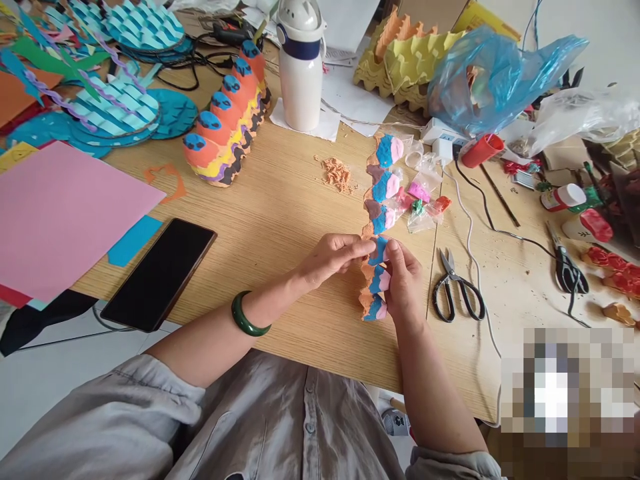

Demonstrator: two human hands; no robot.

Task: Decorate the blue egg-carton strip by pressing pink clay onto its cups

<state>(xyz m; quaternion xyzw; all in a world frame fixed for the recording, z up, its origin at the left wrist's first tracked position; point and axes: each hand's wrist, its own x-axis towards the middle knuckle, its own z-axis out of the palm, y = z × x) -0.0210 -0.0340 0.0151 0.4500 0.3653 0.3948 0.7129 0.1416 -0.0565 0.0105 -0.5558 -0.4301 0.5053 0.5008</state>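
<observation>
A long egg carton strip [384,185] stands lengthwise before me, its bumps coloured in bands of orange, blue and pink, with mauve on the far ones. At its left edge my left hand [336,259] is closed, forefinger laid against a blue patch. From the right, my right hand [403,277] grips the same strip, its thumb on top by the blue and pink part. The fingers underneath are hidden. Just beyond the strip lie small plastic bags of coloured clay [423,193]. To its left sits a little heap of orange shreds [337,174].
Black-handled scissors [456,287] lie right of my hands, beside a white cable [470,233]. A phone [161,273] and pink sheet [70,213] are at left. Farther back stand a painted egg carton caterpillar [227,123], a white bottle [301,80] and a blue plastic bag [493,83].
</observation>
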